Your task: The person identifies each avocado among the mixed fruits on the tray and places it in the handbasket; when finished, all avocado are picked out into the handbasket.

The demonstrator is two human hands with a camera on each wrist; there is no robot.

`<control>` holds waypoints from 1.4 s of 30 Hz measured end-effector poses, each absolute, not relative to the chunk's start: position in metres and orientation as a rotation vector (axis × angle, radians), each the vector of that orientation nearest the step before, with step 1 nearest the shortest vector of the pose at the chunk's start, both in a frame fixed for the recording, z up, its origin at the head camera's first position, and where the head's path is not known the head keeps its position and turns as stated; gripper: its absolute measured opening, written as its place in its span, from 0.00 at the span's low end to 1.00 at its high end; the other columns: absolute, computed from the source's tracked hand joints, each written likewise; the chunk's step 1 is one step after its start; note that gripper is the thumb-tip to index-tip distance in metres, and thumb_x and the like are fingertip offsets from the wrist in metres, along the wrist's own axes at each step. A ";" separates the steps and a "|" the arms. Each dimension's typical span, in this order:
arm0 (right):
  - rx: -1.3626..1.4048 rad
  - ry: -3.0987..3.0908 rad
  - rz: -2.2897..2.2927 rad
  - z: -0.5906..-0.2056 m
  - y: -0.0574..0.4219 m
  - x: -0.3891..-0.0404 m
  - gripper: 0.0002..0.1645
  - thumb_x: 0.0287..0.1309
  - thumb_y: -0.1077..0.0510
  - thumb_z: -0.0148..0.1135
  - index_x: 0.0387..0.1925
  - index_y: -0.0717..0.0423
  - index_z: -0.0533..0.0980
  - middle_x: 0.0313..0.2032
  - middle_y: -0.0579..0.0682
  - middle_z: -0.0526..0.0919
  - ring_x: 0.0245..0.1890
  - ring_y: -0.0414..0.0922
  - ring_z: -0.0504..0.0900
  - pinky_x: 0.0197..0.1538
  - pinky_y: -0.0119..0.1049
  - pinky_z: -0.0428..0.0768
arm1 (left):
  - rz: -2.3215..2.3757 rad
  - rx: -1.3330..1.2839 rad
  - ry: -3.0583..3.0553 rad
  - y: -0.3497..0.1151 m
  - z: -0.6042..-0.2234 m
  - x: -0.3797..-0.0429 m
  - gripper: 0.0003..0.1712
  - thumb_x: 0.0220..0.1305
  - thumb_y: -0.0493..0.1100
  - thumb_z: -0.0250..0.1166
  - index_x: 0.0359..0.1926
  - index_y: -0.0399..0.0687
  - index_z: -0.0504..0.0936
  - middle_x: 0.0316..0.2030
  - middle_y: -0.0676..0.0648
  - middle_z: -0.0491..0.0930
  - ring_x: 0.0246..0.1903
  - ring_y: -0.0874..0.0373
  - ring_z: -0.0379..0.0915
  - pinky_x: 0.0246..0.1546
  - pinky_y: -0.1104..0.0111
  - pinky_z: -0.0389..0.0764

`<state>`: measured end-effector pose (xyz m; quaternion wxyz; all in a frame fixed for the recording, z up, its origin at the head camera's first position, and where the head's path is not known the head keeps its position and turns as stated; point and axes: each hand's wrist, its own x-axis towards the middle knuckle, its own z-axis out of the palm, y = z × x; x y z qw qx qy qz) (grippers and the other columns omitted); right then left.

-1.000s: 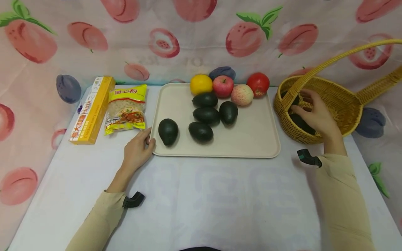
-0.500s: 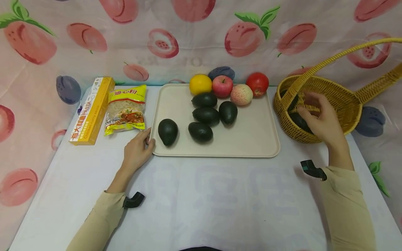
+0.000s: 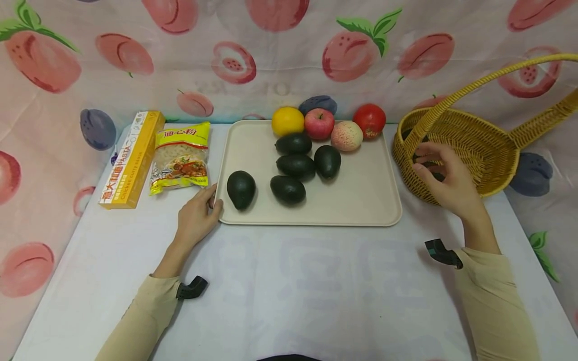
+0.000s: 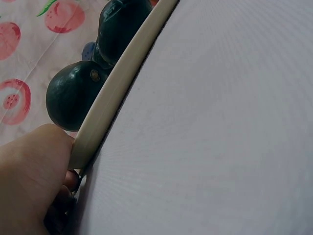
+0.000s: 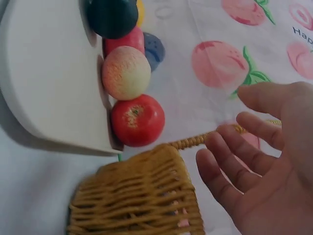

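My left hand (image 3: 197, 214) grips the left edge of the cream tray (image 3: 356, 203); the left wrist view has the thumb at the rim (image 4: 115, 88) and fingers partly hidden below it. An avocado (image 3: 241, 190) lies nearby on the tray, and several more, including one (image 3: 288, 190), sit around its middle. Over the wicker basket (image 3: 496, 155) hovers my right hand (image 3: 453, 185), its fingers spread and holding nothing in the right wrist view. Dark avocados in the basket's left part are mostly covered by that hand and the handle.
Along the tray's back are a yellow fruit (image 3: 287, 122), an apple (image 3: 319, 124), a peach (image 3: 346, 136) and a red tomato-like fruit (image 3: 370, 121). A pasta box (image 3: 131, 160) and a yellow pasta bag (image 3: 180, 158) lie left. The basket's tall handle (image 3: 489, 80) arches over the right side.
My right hand first drew back and up from the avocado inside the basket, then shifted left over the basket's near left part. The left hand and tray have stayed put.
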<state>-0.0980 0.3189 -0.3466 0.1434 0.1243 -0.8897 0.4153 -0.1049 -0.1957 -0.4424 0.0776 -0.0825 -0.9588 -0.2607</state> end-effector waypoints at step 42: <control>0.473 -2.781 1.528 -0.389 0.236 -0.144 0.36 0.56 0.57 0.65 0.64 0.55 0.62 0.62 0.56 0.64 0.58 0.56 0.72 0.53 0.55 0.74 | -0.799 -0.244 -2.878 -0.196 -0.440 -0.104 0.26 0.63 0.45 0.56 0.60 0.38 0.73 0.24 0.50 0.67 0.19 0.59 0.55 0.18 0.67 0.55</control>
